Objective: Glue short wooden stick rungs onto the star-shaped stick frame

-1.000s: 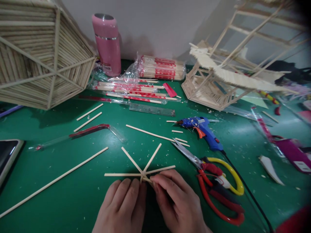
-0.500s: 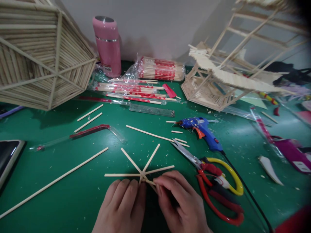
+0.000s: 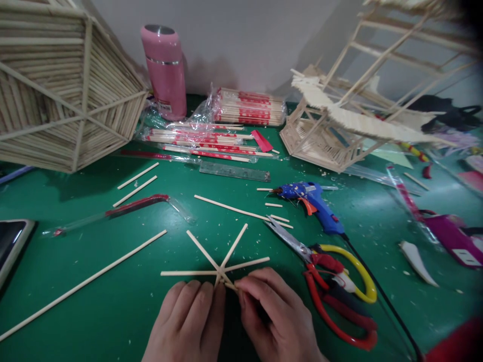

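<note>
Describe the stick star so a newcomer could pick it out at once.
On the green table, find the left hand and right hand at the bottom middle of the view. The stick star reaches out beyond them, left of the scissors. Unlike the loose sticks nearby, its sticks meet at one centre like spokes.

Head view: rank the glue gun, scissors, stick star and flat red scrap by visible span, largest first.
1. Scissors
2. Stick star, partly hidden
3. Glue gun
4. Flat red scrap
The first two lie nearer the camera, so true sizes are unsure.
</note>
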`<state>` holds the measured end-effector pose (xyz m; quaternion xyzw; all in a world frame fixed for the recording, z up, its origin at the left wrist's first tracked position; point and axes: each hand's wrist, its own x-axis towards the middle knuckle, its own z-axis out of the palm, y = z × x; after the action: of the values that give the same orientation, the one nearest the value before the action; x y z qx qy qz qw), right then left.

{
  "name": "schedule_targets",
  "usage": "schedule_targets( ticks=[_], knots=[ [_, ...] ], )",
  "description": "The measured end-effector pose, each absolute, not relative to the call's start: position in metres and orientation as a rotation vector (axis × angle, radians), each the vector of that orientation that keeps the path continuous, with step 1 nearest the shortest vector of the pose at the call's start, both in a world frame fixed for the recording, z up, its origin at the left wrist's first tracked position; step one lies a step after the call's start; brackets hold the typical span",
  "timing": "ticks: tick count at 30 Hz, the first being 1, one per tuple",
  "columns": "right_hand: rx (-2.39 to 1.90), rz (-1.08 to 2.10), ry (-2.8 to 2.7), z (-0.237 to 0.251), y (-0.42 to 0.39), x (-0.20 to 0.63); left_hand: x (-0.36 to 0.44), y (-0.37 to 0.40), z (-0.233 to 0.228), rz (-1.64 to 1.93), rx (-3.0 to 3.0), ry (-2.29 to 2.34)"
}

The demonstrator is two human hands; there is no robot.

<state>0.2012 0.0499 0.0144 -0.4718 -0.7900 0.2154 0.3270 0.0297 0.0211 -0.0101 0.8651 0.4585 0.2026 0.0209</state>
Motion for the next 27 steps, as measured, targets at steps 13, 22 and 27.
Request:
schedule_targets(
  ticks=[13,22,27],
  knots=[
    [-1.212,0.547,-2.072,0.0103,0.0496,0.2022,0.0243,0.0193,-0.0163,0.542,2.765,1.384],
    [-1.218,0.543,-2.055,0.0117,0.0496,0.2018,0.0242,0.0203,-0.017,0.531,2.724,1.379],
    [-1.213,0.556,-2.016,0.0117,0.05,0.2015,0.0243,0.022,-0.0147,0.583,2.696,1.366]
  ],
)
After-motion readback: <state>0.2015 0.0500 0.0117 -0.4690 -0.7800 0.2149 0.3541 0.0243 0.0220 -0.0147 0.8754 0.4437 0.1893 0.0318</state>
